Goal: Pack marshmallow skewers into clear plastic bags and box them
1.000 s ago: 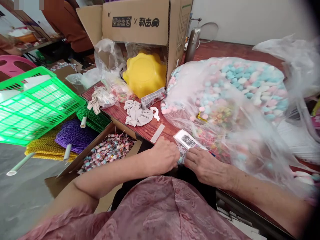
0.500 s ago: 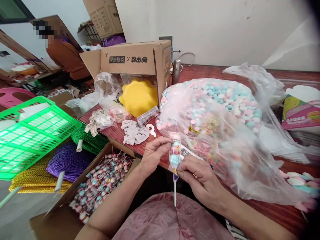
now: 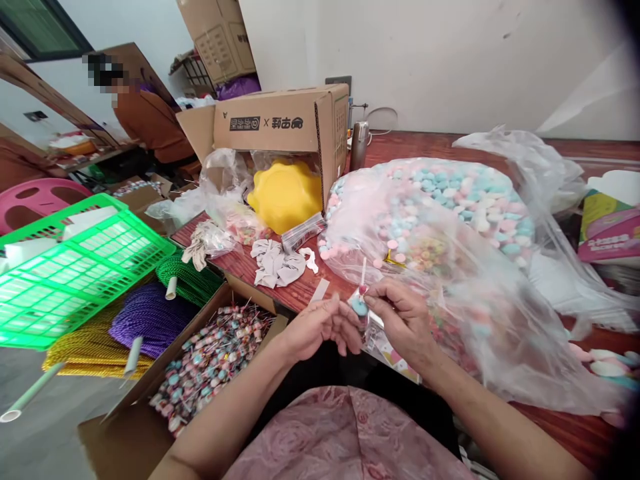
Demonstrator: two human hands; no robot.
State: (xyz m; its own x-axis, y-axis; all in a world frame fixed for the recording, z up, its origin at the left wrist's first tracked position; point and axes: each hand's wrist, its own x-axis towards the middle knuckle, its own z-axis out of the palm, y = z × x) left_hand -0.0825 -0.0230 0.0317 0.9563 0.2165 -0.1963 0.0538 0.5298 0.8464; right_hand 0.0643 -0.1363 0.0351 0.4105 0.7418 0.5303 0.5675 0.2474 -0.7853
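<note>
My right hand point(image 3: 404, 319) pinches a wrapped marshmallow lollipop point(image 3: 359, 305) near the tie of its wrapper. The white stick points up and the blue candy end hangs down. Just left of it, my left hand point(image 3: 317, 328) is turned palm up with its fingers apart. Whether those fingertips touch the wrapper I cannot tell. Below my left forearm, an open carton point(image 3: 117, 443) holds many finished lollipops point(image 3: 213, 360). Beyond my right hand, a large clear plastic bag point(image 3: 493, 293) lies across a heap of pink, blue and white marshmallows point(image 3: 450, 190).
A cardboard box point(image 3: 280, 110) on its side holds a yellow scalloped container point(image 3: 286, 195). Grey cloth point(image 3: 277, 263) lies on the red-brown table point(image 3: 570, 427). To the left are a green basket point(image 3: 100, 267) and purple twist ties point(image 3: 150, 317). A person point(image 3: 155, 127) sits at the back left.
The lollipop has turned from stick down to stick up in my right hand. My left hand has let go of its top and opened. The view has shifted slightly left.
</note>
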